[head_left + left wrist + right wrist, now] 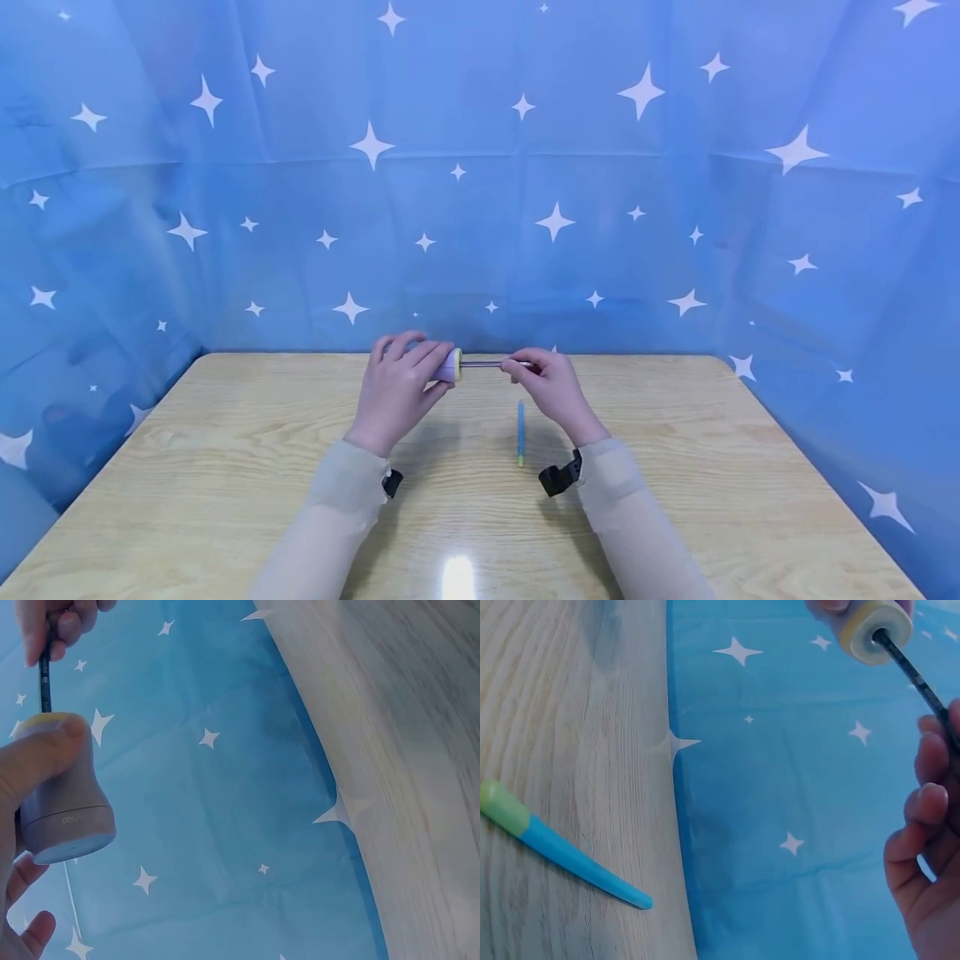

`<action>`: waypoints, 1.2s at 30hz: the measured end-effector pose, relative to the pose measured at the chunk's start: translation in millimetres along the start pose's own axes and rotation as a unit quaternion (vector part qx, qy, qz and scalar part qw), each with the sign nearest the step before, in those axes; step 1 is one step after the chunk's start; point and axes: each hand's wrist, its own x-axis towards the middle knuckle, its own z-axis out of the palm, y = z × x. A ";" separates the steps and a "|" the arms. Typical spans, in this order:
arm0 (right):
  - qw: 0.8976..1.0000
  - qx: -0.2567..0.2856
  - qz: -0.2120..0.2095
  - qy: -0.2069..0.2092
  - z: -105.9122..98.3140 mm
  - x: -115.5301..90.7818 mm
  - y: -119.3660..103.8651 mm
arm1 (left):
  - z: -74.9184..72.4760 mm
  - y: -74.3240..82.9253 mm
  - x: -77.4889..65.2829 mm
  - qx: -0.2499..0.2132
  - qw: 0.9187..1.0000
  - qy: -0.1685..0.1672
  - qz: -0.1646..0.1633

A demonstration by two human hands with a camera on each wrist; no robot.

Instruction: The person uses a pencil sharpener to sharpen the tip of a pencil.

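My left hand holds a lilac pencil sharpener on its side above the table, its yellow-rimmed mouth turned to the right. A dark pencil stands with one end in the hole of that mouth. Near its other end, my right hand pinches the pencil between thumb and fingers. The pencil's inserted end is hidden inside the sharpener. On the tabletop, below and between the hands, lies a slim blue stick with a yellow-green end.
The wooden table reaches back to a blue curtain with white stars, which also hangs along both sides. A black wrist camera sits at the right sleeve, and another at the left.
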 end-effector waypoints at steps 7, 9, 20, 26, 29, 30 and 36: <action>0.999 0.025 0.043 -0.017 -1.3 1.1 -0.2 | 1.9 -0.1 -0.8 -0.008 1.000 0.005 0.001; 0.998 0.026 0.048 -0.020 -2.7 1.8 -2.1 | 1.4 -1.1 -0.2 -0.008 1.000 0.005 0.001; 0.998 0.025 0.034 -0.051 -11.7 -5.5 -40.1 | -4.2 -4.3 -0.5 -0.011 1.000 0.004 0.000; 0.997 0.041 0.057 -0.024 -23.1 -6.2 -34.6 | -9.6 -17.9 -4.2 -0.010 0.999 0.012 -0.029; 0.997 0.057 0.060 0.011 -32.8 -5.4 -19.7 | -16.7 -28.4 -6.8 -0.010 0.998 0.029 -0.056; 0.996 0.059 0.056 0.020 -35.0 -4.5 -13.9 | -18.7 -31.2 -7.2 -0.010 0.997 0.034 -0.062; 0.996 0.059 0.054 0.032 -35.6 0.0 4.5 | -20.0 -33.3 -6.5 -0.015 0.997 0.038 -0.067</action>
